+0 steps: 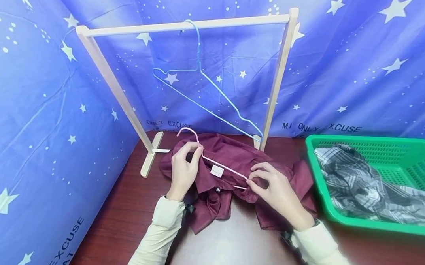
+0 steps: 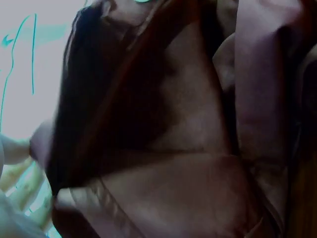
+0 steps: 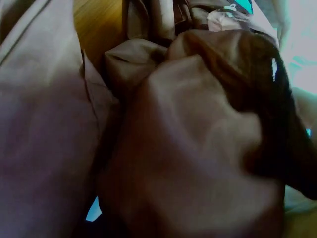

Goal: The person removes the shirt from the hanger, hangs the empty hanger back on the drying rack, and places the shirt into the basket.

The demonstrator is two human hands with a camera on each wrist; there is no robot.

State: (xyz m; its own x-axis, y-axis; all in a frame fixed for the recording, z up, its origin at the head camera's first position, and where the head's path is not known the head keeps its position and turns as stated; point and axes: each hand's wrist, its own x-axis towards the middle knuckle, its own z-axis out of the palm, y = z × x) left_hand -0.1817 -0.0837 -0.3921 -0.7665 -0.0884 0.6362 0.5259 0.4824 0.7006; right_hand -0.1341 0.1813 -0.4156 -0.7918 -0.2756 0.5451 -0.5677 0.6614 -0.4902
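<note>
A maroon shirt [image 1: 226, 147] with a white collar label [image 1: 216, 171] lies bunched on the table. In its neck opening sits a pink hanger [image 1: 225, 165], its hook pointing up and to the left. My left hand [image 1: 185, 167] pinches the hanger and the collar cloth just below the hook. Thumb and fingers of my right hand [image 1: 276, 186] pinch the hanger's right shoulder together with the shirt's neck edge. Folds of the shirt [image 2: 188, 193] fill most of the left wrist view, and the shirt [image 3: 183, 148] likewise covers much of the right wrist view.
A wooden rack [image 1: 142, 28] stands behind the shirt, with a blue hanger [image 1: 216, 119] on its bar. To the right is a green basket [image 1: 313, 184] holding a grey plaid garment [image 1: 356, 186]. A blue star-patterned curtain [image 1: 343, 83] encloses the back and left.
</note>
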